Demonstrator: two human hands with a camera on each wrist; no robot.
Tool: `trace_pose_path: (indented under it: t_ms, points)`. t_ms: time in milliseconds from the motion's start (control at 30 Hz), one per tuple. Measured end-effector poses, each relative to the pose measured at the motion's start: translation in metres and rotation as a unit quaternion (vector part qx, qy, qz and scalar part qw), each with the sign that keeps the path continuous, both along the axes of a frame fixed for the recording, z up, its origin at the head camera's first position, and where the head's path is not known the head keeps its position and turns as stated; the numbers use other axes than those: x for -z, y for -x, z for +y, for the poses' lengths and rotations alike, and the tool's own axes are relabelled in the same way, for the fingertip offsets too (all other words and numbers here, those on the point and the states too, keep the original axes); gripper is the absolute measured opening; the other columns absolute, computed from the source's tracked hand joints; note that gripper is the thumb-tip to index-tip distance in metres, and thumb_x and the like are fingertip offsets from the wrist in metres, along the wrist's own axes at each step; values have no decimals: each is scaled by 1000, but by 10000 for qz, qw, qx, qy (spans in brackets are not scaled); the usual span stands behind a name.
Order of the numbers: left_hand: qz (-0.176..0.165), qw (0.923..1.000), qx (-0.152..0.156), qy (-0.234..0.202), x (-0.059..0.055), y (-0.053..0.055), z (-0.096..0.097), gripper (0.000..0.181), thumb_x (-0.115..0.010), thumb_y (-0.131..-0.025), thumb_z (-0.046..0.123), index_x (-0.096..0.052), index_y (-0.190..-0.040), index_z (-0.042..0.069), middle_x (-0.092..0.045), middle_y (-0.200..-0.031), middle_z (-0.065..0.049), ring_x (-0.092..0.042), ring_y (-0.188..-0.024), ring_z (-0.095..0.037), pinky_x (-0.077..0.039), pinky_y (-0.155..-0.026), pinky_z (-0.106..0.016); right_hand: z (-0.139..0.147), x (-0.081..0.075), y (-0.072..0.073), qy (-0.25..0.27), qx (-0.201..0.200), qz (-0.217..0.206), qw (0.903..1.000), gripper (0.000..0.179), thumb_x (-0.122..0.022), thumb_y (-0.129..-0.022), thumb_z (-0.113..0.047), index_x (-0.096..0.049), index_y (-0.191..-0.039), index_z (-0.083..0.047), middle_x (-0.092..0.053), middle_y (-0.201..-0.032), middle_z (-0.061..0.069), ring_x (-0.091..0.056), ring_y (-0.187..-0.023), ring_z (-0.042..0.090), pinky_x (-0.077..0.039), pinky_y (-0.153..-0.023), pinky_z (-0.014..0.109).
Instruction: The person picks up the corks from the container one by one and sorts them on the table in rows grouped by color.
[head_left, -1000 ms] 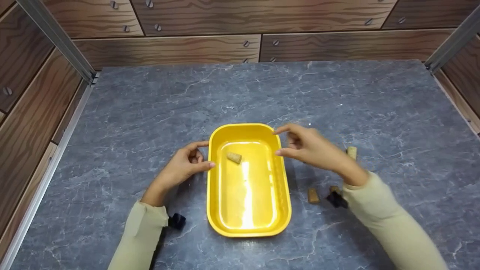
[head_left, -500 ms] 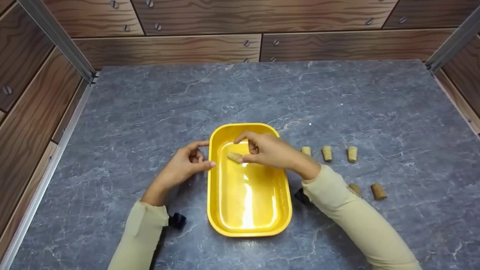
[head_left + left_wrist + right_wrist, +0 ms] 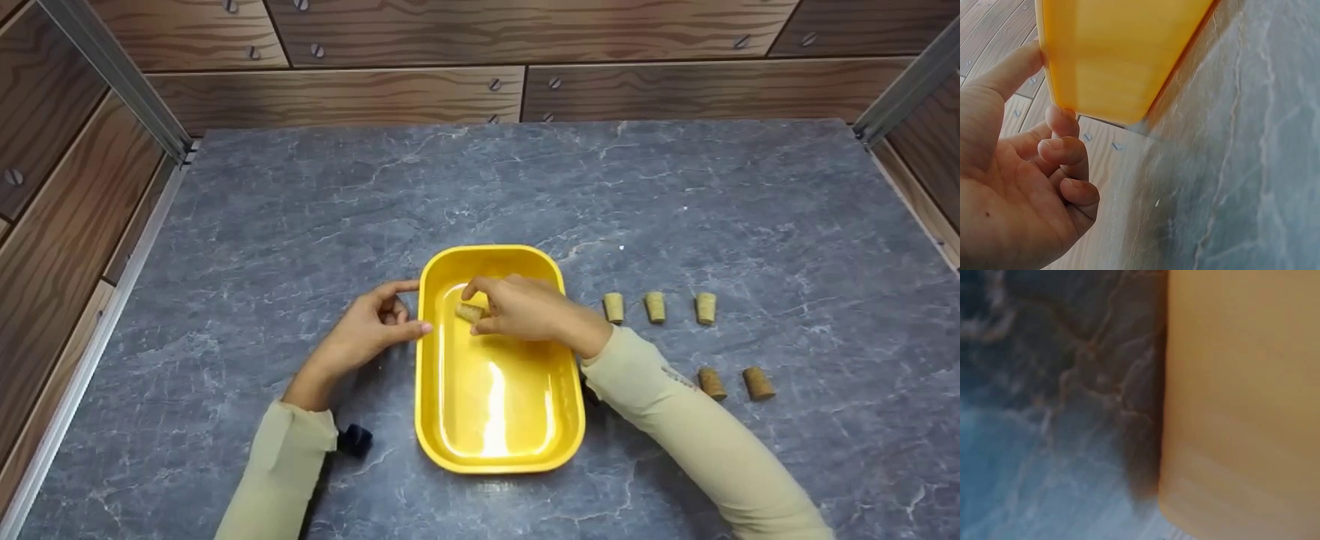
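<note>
A yellow plastic tub [image 3: 495, 465] stands on the marbled table with one cork [image 3: 469, 312] lying tilted inside it. My left hand [image 3: 365, 330] holds the tub's left rim, thumb over the edge and index finger against the outside; its other fingers curl free in the left wrist view. My right hand [image 3: 532, 311] reaches into the tub from the right. Its index finger and thumb stand apart on either side of the cork, and contact with it is not clear. The right wrist view has only the tub's blurred outer wall [image 3: 1241, 405].
Three pale corks [image 3: 655, 307] stand in a row right of the tub. Two browner corks [image 3: 757, 383] stand nearer, by the right sleeve [image 3: 675, 405]. Wood-patterned walls [image 3: 337, 97] border the table [image 3: 300, 202].
My right hand has moved left from over the tub's right rim down to the cork inside, uncovering the corks on the right. The left hand has stayed on the rim.
</note>
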State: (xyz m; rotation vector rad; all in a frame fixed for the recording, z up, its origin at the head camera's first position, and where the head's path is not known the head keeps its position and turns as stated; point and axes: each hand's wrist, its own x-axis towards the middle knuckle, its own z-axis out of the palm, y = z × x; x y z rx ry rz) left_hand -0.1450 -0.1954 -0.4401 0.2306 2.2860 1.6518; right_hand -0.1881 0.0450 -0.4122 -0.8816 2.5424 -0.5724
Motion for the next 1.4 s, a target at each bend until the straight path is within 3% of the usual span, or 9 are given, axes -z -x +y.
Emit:
trace_pose_path:
  t_ms: [333,467,600,867,1000,1133,1267,1400]
  points:
    - [13,10000,-43,-5,0,0,0,63,-75,-83,16,-48,-138,1,-50,-76,2,-42,-62,-8,-36,-56,-18,-3,6,4,-414,-41,141,9990,36,-71,-86,-31,-64,-118,-15,-64,-75,2,-56,-68,16,-45,-68,34]
    - [47,10000,-45,-22,-1,0,0,62,-75,-83,15,-49,-138,1,-50,-76,2,-42,-62,-8,-36,-56,-18,-2,8,5,-248,-343,110,9990,23,-65,-88,-18,-66,-111,-16,-59,-72,0,-50,-66,15,-41,-65,29]
    - [67,10000,-45,-26,-1,0,0,62,-75,-83,15,-49,-137,1,-50,-76,2,-41,-61,-8,-36,-56,-18,-1,8,5,9,-756,9,9971,25,-59,-86,-5,-67,-106,-18,-51,-69,-2,-43,-62,14,-37,-63,26]
    - [53,10000,-12,-45,-2,-1,0,61,-74,-84,13,-48,-138,0,-50,-76,2,-42,-61,-7,-36,-56,-18,0,8,4,2,-1254,-269,9917,32,-56,-85,-1,-67,-108,-20,-52,-66,-2,-42,-58,9,-36,-57,21]
    - [38,10000,25,-20,-2,-1,0,62,-74,-84,14,-48,-138,0,-50,-76,2,-42,-62,-7,-36,-56,-18,0,6,2,-57,-1165,-329,9926,33,-62,-85,-7,-64,-116,-20,-54,-67,-2,-43,-58,8,-37,-58,22]
    - [39,10000,33,19,-1,-1,0,62,-74,-84,16,-47,-138,1,-50,-77,2,-42,-62,-8,-37,-56,-19,0,4,-1,-242,-876,-330,9953,40,-72,-86,-25,-59,-123,-19,-59,-71,-1,-50,-62,10,-41,-62,25]
    - [47,10000,8,-2,0,-1,0,62,-74,-84,16,-48,-138,0,-50,-76,2,-42,-62,-7,-37,-56,-19,-1,4,-6,-601,-579,-166,9964,48,-75,-81,-43,-58,-120,-20,-60,-74,-2,-52,-65,12,-42,-63,29]
    - [54,10000,5,-29,-1,0,0,62,-75,-83,15,-48,-137,0,-50,-76,2,-42,-62,-7,-37,-56,-19,-4,7,-8,-816,-441,11,9957,48,-74,-79,-51,-59,-112,-20,-57,-71,-3,-51,-63,13,-39,-60,29]
